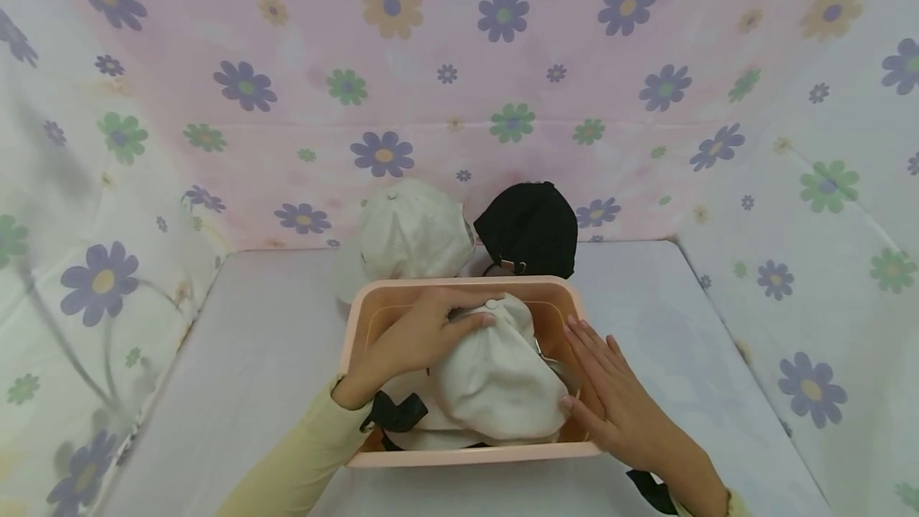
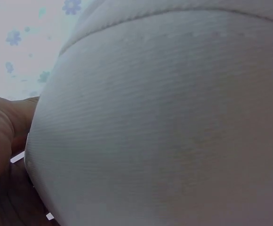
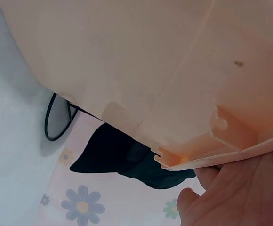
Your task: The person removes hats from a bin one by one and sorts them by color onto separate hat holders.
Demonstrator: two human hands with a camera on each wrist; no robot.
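A peach plastic bin point(image 1: 474, 456) stands on the table with a white cap point(image 1: 495, 385) inside, its crown facing up. My left hand point(image 1: 409, 337) reaches into the bin and grips this cap near its top button, thumb over the crown. In the left wrist view the pale ribbed cloth of the cap point(image 2: 155, 117) fills most of the picture. More off-white cloth point(image 1: 416, 425) lies beneath the cap. My right hand point(image 1: 621, 397) rests along the bin's right rim, fingers fairly straight, the thumb tip by the cap's edge. The right wrist view shows the bin's outer wall point(image 3: 127, 61) above that hand.
Behind the bin sit another white cap point(image 1: 412, 230) and a black cap point(image 1: 530, 230), side by side. A thin black loop point(image 3: 49, 125) shows beyond the bin in the right wrist view. Flower-printed cloth point(image 1: 445, 102) walls the white table point(image 1: 280, 325) at the back and sides.
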